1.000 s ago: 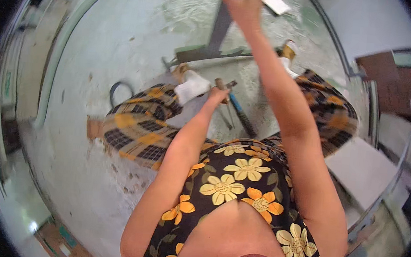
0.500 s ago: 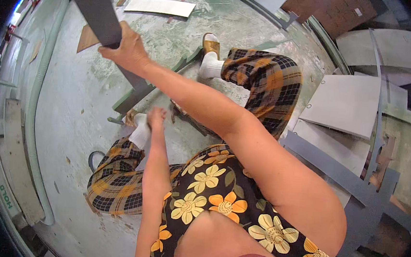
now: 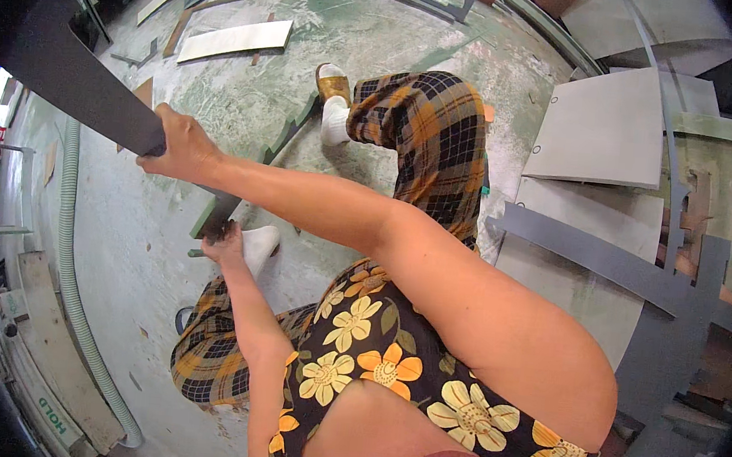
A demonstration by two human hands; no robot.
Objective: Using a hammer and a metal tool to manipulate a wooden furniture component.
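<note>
My right hand is closed around a long, flat dark grey board that slants up toward the far left. The board's lower end comes down between my feet, where it meets a dark green-edged strip. Close to that end, my left hand has its fingers curled against the board's lower edge; part of the grip is hidden. A narrow dark green strip lies on the floor, running toward my sandalled right foot. My white-socked left foot is beside my left hand.
A white panel and thin offcuts lie on the floor ahead. Pale panels are stacked at right, with grey cut-out sheets over them. A ridged hose and wooden beams run along the left.
The board has tipped further left and lower with my right hand. My left hand has moved left and down to the board's lower end. The view has shifted too.
</note>
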